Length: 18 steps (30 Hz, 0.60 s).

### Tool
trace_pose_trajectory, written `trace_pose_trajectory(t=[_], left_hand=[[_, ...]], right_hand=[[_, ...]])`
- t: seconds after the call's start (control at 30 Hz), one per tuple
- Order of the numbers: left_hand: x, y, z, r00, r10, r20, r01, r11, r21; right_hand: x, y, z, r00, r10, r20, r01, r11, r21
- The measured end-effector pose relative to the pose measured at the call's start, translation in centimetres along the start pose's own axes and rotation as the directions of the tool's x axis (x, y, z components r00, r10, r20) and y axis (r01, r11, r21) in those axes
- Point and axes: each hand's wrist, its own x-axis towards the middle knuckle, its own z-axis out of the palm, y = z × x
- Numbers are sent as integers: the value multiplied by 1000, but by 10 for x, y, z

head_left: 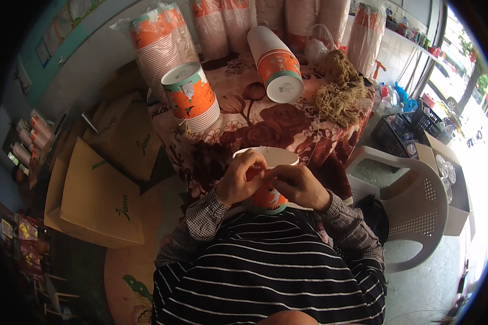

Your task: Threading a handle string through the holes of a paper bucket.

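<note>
Centrally, both hands, left hand (239,181) and right hand (298,185), pinched closed on an orange paper cup (267,196) against the chest, floral tabletop (265,130) at twelve o'clock, cup stacks (192,97) beyond, white plastic chair (412,206) at three o'clock.

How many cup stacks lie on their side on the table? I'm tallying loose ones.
2: one cup stack at the table's left, one cup stack at centre back. Wrapped upright stacks stand behind; others may be hidden.

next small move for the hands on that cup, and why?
Probably draw the thin string taut with the right hand while the left hand steadies the paper cup. Both hands pinch at the cup's rim, and the string runs slack from there up toward the tangled twine pile on the table.
</note>
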Motion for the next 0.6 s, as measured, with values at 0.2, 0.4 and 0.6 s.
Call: trace_pose_trajectory(t=[0.2, 0.4, 0.6], left_hand=[[0, -5, 2, 999, 11, -52, -10, 999, 30], [-2, -17, 2, 997, -49, -61, 42, 994, -102], [1, 1, 3, 1000, 24, 11, -24, 998, -52]], right_hand=[[-1, 2, 1, 998, -52, -24, 51, 998, -38], [-1, -2, -1, 985, -171, -2, 168, 969, -181], [-1, -12, -4, 1000, 3, 14, -4, 1000, 23]])
